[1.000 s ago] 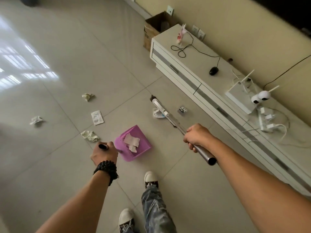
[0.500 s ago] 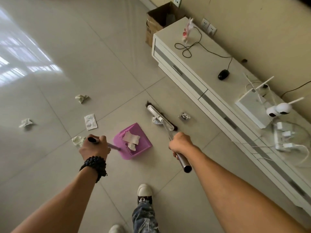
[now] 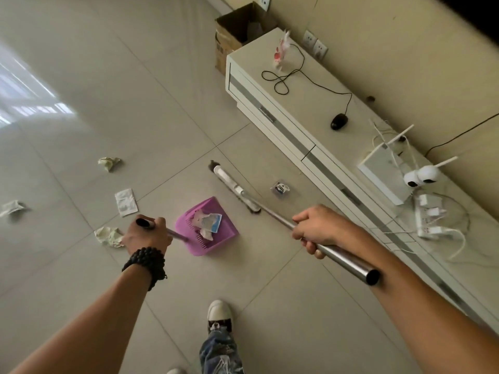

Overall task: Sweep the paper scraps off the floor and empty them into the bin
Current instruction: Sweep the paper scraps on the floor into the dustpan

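Note:
My left hand [image 3: 147,233] grips the long handle of a purple dustpan [image 3: 224,240] that rests on the tiled floor with several paper scraps [image 3: 206,222] in it. My right hand [image 3: 316,229] holds the metal handle of a broom [image 3: 236,188], its head on the floor just right of the pan. Loose scraps lie to the left: a crumpled one [image 3: 109,236] beside my left hand, a flat white packet [image 3: 125,202], another crumpled one [image 3: 109,163], and one at the far left [image 3: 10,207]. A small clear wrapper [image 3: 280,188] lies right of the broom head.
A long white low cabinet [image 3: 272,112] runs along the wall at right, carrying a mouse, cables, a router and a camera. An open cardboard box [image 3: 232,31] stands at its far end. My shoe [image 3: 220,314] is on the floor below the dustpan.
The blue and white scrap that lay by the broom head now sits in the dustpan. The broom head has moved toward the pan, and my right hand has shifted with the handle.

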`<state>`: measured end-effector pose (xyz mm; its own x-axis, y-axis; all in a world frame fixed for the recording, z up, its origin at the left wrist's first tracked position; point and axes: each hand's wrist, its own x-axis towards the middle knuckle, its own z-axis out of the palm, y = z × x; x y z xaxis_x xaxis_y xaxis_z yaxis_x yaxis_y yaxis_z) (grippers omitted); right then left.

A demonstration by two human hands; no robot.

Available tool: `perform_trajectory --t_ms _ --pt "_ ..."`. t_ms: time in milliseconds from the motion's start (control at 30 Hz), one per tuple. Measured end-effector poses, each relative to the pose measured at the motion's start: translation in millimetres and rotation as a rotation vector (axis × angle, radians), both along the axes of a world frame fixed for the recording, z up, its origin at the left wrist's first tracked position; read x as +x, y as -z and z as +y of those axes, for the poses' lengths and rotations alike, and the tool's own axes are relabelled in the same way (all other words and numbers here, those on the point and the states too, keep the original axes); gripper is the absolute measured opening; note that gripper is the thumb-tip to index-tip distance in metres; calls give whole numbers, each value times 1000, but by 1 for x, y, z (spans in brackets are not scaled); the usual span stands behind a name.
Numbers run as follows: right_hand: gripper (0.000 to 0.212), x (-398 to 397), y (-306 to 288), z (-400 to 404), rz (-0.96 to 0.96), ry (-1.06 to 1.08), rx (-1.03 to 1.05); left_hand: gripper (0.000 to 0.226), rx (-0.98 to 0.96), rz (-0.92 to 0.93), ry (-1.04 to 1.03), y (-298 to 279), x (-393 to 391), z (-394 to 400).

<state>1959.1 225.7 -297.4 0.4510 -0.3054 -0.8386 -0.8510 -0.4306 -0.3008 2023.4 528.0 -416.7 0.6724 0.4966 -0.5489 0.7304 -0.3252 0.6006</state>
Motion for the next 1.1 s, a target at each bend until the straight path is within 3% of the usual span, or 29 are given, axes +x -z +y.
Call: perform_trajectory --t_ms 100,333,567,767,967,1100 --pt "45 7 6 -21 -69 -27 -133 11 7 2 -1 1 4 4" --pt "26 22 46 -48 -49 -33 -344 10 30 -17 97 -1 12 4" --pt "26 27 78 -50 31 116 -261 10 30 -2 158 -1 25 -18" --pt "37 8 79 10 128 -51 -183 11 79 10 209 5 31 -27" --pt "34 -4 66 65 149 -176 -81 20 52 65 287 3 28 -14" --pt "26 3 49 87 120 -92 34 30 30 90 300 3 17 9"
